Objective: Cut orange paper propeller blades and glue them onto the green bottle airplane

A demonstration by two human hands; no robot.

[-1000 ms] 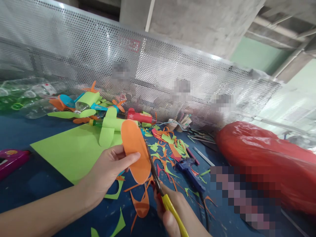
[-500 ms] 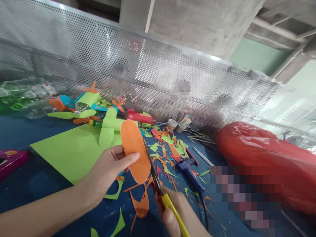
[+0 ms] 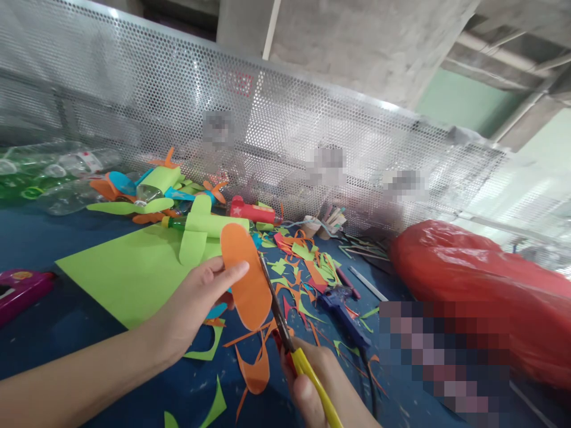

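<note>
Craft workshop, by the look: blue worktable (image 3: 27, 241) littered with bright cut scraps (image 3: 317, 272), corded blue glue gun (image 3: 348, 315), scissors (image 3: 312, 374), green-wrapped bottle plane (image 3: 214, 223), plastic bottles (image 3: 66, 197) piled left. Perforated metal screen (image 3: 156, 89) behind, bare concrete (image 3: 357, 47) overhead.

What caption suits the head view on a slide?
Left hand holds a rounded orange piece; right hand holds scissors beside its edge.

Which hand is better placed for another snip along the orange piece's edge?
Probably the right hand: it holds the scissors, which lie alongside the right edge of the orange piece. The left hand is occupied gripping that piece.
</note>
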